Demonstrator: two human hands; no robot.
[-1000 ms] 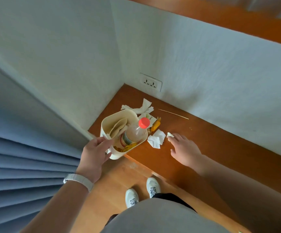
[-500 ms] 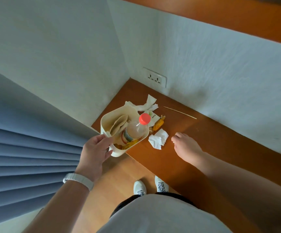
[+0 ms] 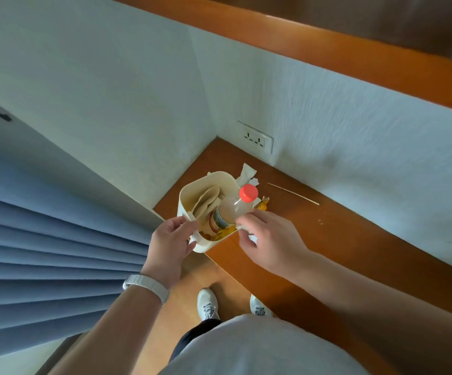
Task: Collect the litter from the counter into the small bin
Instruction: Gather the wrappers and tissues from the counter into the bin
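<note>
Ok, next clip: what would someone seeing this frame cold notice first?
Probably the cream bin at the counter's left end, with a red-capped bottle sticking out of it. The left hand grips its near rim while the right hand brings white tissue to it. Beyond lie crumpled tissue and a thin wooden stick.

Bottle [image 3: 233, 209] in bin [image 3: 192, 190], skewer [image 3: 292, 193] to its right
</note>
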